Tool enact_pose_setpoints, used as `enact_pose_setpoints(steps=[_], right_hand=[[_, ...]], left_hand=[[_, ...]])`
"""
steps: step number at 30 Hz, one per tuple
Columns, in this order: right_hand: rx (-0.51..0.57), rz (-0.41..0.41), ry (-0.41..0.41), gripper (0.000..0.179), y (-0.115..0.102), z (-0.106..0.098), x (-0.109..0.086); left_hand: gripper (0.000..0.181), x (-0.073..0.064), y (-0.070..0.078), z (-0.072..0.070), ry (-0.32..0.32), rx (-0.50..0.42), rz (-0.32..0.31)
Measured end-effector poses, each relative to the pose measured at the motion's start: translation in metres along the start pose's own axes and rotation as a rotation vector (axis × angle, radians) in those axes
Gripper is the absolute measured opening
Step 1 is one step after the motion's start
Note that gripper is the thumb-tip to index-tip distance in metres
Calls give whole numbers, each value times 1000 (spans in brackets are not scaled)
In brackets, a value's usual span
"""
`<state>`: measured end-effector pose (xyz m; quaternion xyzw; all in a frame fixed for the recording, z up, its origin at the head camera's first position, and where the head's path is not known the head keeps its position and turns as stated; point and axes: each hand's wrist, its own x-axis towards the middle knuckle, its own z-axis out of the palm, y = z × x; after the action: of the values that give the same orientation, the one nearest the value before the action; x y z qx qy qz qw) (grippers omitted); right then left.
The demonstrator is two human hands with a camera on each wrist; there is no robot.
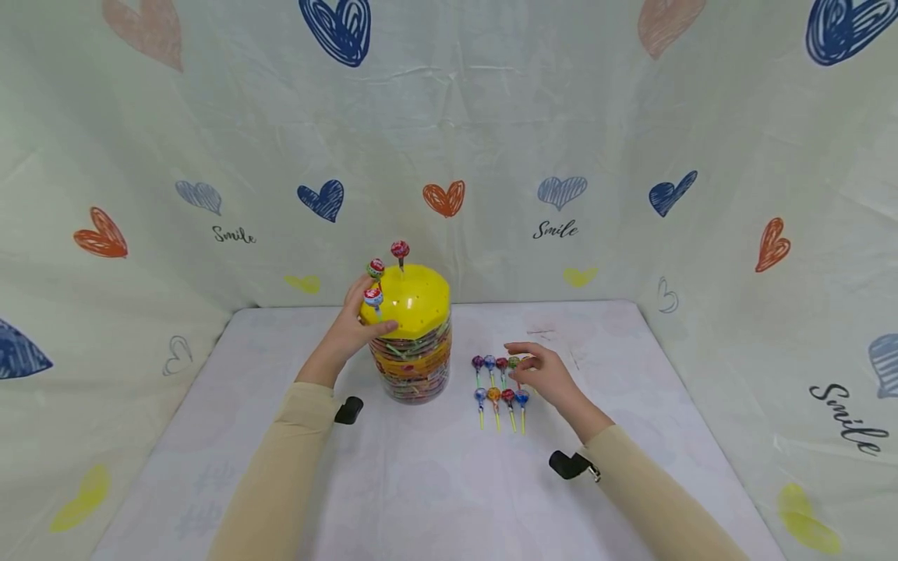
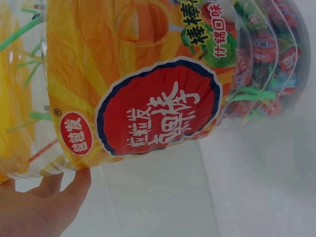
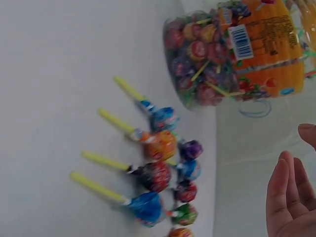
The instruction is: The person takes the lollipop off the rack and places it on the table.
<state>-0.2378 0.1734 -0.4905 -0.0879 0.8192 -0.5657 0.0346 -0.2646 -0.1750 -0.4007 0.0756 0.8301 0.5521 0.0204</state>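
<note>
A clear jar of lollipops (image 1: 417, 382) with an orange wrap label (image 2: 74, 49) stands upright on the table, capped by a yellow lid (image 1: 424, 296) dotted with small holes. My left hand (image 1: 347, 331) grips its upper left side, thumb along the front rim. Three lollipops stick up from the lid: a red one (image 1: 400, 249) at the back, a green-and-red one (image 1: 376, 269) and a blue-and-red one (image 1: 372, 297) near that hand. Right of the jar, several lollipops (image 1: 494, 395) lie in two rows. Over the back row's right end hovers my right hand (image 1: 550, 380), thumb and fingers apart, holding nothing.
The white table (image 1: 435, 491) meets a hanging cloth (image 1: 491, 140) printed with hearts and the word Smile behind it and at both sides. Black wrist cameras, one on the left (image 1: 348, 411) and one on the right (image 1: 570, 465), jut out below the sleeves.
</note>
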Motion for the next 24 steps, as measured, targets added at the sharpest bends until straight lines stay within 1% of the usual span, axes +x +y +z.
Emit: enact_pose_setpoints(steps=[4, 9, 14, 20, 21, 24], right_hand=[[58, -68, -14, 46, -25, 4, 10], [137, -105, -22, 46, -53, 12, 24], [169, -165, -33, 44, -78, 21, 32], [192, -251, -37, 42, -101, 31, 39], [190, -256, -43, 43, -109, 32, 38], [196, -282, -57, 42, -123, 36, 43]], left_hand=[[94, -1, 0, 0, 4, 3, 3], [93, -1, 0, 0, -6, 3, 13], [94, 0, -2, 0, -4, 8, 21], [94, -1, -2, 1, -9, 1, 18], [94, -1, -2, 1, -9, 1, 17], [94, -1, -2, 1, -2, 8, 18]])
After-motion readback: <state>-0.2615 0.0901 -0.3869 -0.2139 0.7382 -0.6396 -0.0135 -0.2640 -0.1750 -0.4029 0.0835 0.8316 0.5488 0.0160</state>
